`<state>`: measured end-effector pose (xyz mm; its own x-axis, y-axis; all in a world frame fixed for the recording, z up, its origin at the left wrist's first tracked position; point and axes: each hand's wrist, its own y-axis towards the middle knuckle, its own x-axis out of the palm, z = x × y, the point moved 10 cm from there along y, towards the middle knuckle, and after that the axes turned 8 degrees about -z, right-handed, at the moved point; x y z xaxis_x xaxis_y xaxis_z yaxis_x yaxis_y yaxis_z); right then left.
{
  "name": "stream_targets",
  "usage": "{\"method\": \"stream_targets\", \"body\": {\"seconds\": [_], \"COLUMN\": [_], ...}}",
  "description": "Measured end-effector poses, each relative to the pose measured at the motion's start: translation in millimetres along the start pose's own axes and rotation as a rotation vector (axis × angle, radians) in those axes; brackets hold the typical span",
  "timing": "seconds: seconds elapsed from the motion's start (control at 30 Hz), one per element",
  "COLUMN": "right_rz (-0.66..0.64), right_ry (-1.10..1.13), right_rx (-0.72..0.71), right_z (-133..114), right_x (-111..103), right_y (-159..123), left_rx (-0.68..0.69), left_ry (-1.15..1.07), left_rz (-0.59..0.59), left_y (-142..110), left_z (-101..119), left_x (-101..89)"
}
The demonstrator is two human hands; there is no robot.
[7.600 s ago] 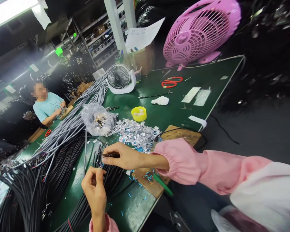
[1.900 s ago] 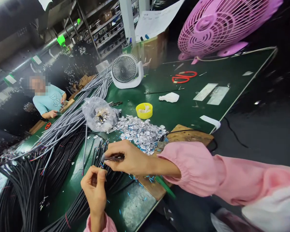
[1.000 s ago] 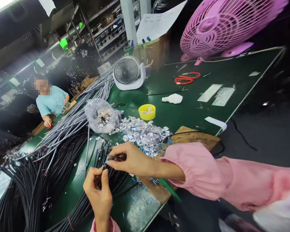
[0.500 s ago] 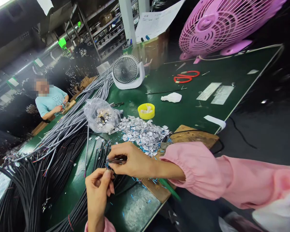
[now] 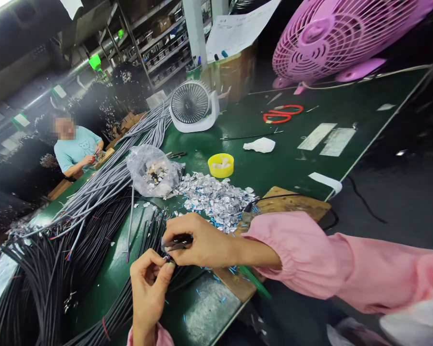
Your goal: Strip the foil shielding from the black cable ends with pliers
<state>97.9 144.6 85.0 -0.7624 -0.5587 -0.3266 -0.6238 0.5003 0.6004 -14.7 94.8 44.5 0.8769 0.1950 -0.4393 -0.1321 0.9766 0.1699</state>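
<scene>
My left hand (image 5: 148,288) pinches a black cable's end (image 5: 168,258) between thumb and forefinger, with thin wires at its tip. Fingers curled, my right hand (image 5: 204,240) closes round a small dark tool (image 5: 181,241); most of it is hidden, so its kind is unclear. The tool's front meets the cable end or lies just beside it. Under and behind both hands runs a bundle of black cables (image 5: 115,315), tied with a red band. A heap of silver foil scraps (image 5: 216,198) with blue wire bits lies beyond my right hand.
Grey cables (image 5: 104,180) and more black cables (image 5: 32,293) cover the left side. Beyond the foil are a plastic bag (image 5: 153,173), yellow dish (image 5: 221,166), white fan (image 5: 191,105), red-handled scissors (image 5: 283,114) and pink fan (image 5: 317,45). A co-worker (image 5: 75,146) sits far left.
My left hand has shifted slightly right, its thumb now further along the cable end. The right hand and its tool have moved slightly right. The view has shifted a little.
</scene>
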Motion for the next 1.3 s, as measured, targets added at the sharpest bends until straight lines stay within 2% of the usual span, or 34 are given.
{"method": "stream_targets", "body": {"seconds": [0.1,0.23,0.37,0.47,0.57,0.7,0.9,0.97,1.03,1.13,1.2,1.3], "right_rz": [0.015,0.044,-0.070,-0.114,-0.008,0.122,-0.043,-0.098,-0.188,-0.258,-0.249,-0.201], "right_ry": [-0.056,-0.257,-0.382,-0.372,-0.329,-0.192,-0.044,0.162,0.467,0.761,0.749,0.559], "right_rx": [-0.049,-0.255,-0.438,-0.476,-0.378,-0.157,0.095,0.266,0.452,0.615,0.623,0.560], "right_z": [-5,-25,-41,-45,-38,-19,7,30,50,59,55,46], "right_x": [-2,-2,16,24,13,-7,4,14,32,49,46,32], "right_y": [-1,-7,-14,-18,-15,-8,2,0,-6,-15,-14,-8], "left_rx": [-0.004,0.003,-0.009,-0.028,-0.010,0.049,0.147,0.186,0.207,0.205,0.194,0.162], "left_ry": [0.007,0.003,-0.008,-0.042,-0.057,-0.019,0.122,0.164,0.162,0.120,0.088,0.069], "left_rz": [0.043,0.070,0.113,0.106,0.085,0.085,0.136,0.174,0.195,0.223,0.241,0.216], "left_y": [0,-2,-3,-3,-2,-2,-2,-2,0,0,-2,-5], "left_z": [1,-1,-6,-9,-6,4,17,18,16,12,12,15], "left_x": [-2.2,-2.2,-6.6,-6.9,-5.5,-4.6,-6.3,-9.8,-12.6,-16.2,-18.0,-16.0]}}
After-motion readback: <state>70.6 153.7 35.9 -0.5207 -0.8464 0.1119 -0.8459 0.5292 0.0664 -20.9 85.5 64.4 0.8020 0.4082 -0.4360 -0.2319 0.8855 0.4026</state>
